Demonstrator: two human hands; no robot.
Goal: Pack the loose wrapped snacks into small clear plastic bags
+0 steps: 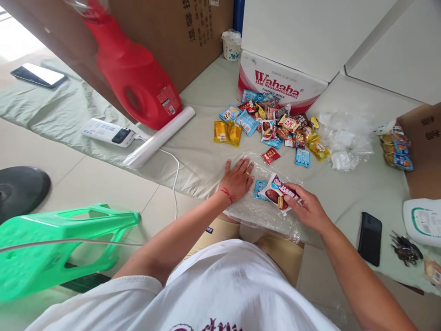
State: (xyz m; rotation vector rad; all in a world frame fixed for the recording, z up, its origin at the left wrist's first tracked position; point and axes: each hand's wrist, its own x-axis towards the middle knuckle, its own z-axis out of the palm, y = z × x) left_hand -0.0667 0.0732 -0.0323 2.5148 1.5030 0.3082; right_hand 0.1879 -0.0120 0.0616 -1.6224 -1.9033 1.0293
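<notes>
My left hand (237, 178) lies flat on a sheet of clear plastic film (268, 216), fingers stretched out. Between thumb and fingers of my right hand (305, 204) is a wrapped chocolate snack (274, 193), its white wrapper printed with a brown cake. A blue snack packet (261, 189) lies on the film, partly covered by the held snack. Just beyond the film is a small red packet (270, 156). Farther back spreads a pile of wrapped snacks (268, 130) in several colours, with a yellow packet (227, 133) at its left end.
A roll of film (160, 138), a power bank (108, 132) with a white cable and a red jug (138, 78) stand left. A Wahaha carton (275, 82) is behind. Crumpled plastic bags (344, 138), a phone (370, 238) and keys (406, 248) lie right. A green stool (69, 243) is on the floor.
</notes>
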